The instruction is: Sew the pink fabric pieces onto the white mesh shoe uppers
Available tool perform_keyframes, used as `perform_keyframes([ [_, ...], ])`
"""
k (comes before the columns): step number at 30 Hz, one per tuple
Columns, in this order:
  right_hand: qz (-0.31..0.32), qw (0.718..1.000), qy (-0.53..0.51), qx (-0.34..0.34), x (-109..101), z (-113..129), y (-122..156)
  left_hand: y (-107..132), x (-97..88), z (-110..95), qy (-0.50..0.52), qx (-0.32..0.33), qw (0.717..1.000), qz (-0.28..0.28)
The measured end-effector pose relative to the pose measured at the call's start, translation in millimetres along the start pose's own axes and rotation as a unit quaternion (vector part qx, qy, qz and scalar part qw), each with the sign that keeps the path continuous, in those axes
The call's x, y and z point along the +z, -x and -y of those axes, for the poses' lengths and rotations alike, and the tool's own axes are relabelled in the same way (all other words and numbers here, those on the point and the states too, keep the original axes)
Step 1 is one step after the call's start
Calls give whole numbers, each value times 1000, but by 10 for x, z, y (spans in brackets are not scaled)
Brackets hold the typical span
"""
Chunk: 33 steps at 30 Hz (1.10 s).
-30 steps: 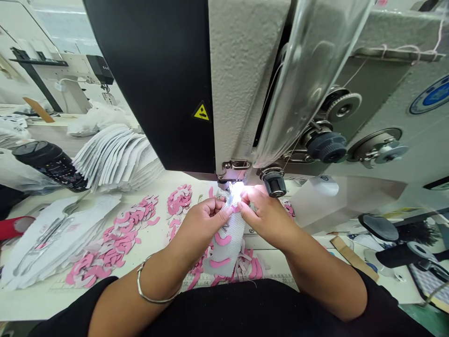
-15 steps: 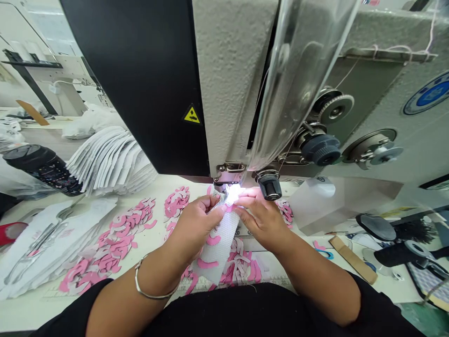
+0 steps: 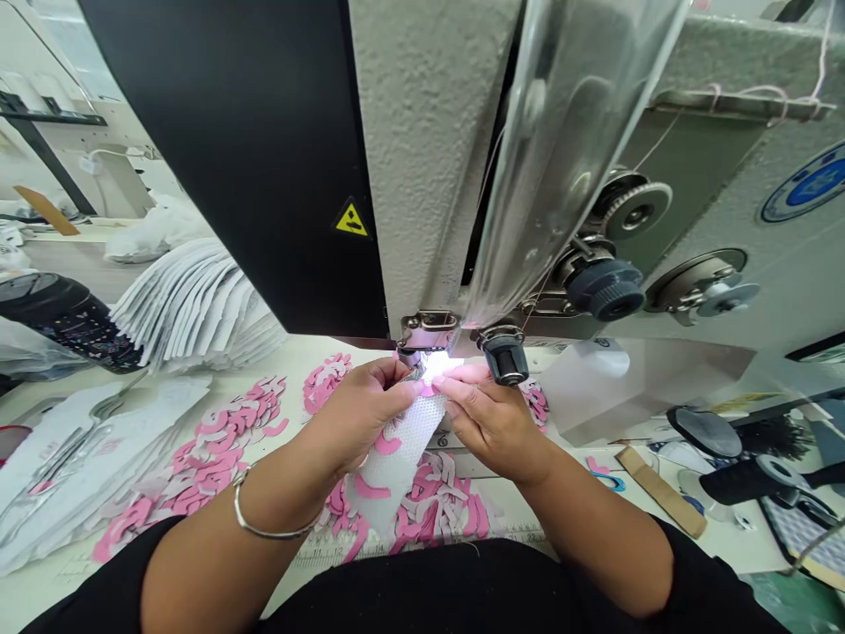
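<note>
A white textured fabric strip [image 3: 400,475] runs from beneath the sewing machine head [image 3: 432,339] down toward my body. Pink curved pieces [image 3: 373,489] lie along it. My left hand [image 3: 360,409] pinches the strip's left edge between thumb and fingers, close to the needle area. From the other side, my right hand [image 3: 492,418] has its fingertips together on a small pink curved piece [image 3: 429,388] at the strip's upper part. Bright lamp light washes out the spot under the needle, so its details are hidden.
Loose pink pieces lie in piles [image 3: 211,440] at left and in front [image 3: 439,502]. A fanned stack of white sheets [image 3: 198,304] stands back left. Tweezers [image 3: 83,440] rest on white sheets. To the right are blue-handled scissors [image 3: 608,481], a brown strip [image 3: 660,493] and a black thread spool [image 3: 745,482].
The strip's lower end has swung a little to the left, and my left forearm has moved left with it. Both hands stay close to the needle. The view has shifted slightly.
</note>
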State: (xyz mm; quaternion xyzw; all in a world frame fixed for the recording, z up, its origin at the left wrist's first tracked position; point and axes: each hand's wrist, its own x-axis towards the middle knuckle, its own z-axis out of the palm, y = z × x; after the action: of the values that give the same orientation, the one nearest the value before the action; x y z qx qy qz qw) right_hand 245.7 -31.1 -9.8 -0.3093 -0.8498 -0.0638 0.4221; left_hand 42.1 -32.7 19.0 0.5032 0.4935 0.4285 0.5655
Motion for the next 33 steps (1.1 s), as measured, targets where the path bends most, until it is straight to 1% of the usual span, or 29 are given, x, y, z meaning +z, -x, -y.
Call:
perform_keyframes([
  [3,22,1000,7,9,-9,-6,-6,-55,-31,-63,1,-25,999,20],
  [5,27,999,18,8,-18,-11,5,-119,-67,-130,8,-59,997,57],
  [7,23,999,34,-3,-25,-7,18,-198,-120,-197,12,-70,992,107],
  [9,13,999,50,-11,-24,8,26,-272,-183,-260,1,-42,987,157],
  [11,1,998,60,-12,-13,30,27,-315,-239,-329,-34,-5,983,182],
  [12,-7,998,63,-10,-2,40,28,-319,-258,-367,-59,7,981,185],
  [14,-26,997,68,-11,26,51,36,-288,-268,-442,-118,15,979,166],
  [17,-54,995,80,-14,76,47,64,-187,-217,-494,-176,-2,979,103],
  [19,-65,994,92,-9,101,42,87,-126,-160,-460,-170,-40,983,54],
  [21,-80,992,101,-2,110,40,101,-93,-108,-387,-134,-80,987,33],
  [23,-84,991,102,0,107,40,98,-90,-75,-312,-90,-100,990,38],
  [25,-74,994,86,-4,99,34,81,-107,-65,-262,-56,-98,993,45],
  [27,-64,996,60,-11,93,22,59,-132,-74,-237,-28,-90,994,55],
  [30,-67,997,31,-20,95,-1,36,-164,-103,-223,10,-82,993,88],
  [33,-62,998,8,-27,101,-21,28,-184,-123,-202,24,-89,991,95],
])
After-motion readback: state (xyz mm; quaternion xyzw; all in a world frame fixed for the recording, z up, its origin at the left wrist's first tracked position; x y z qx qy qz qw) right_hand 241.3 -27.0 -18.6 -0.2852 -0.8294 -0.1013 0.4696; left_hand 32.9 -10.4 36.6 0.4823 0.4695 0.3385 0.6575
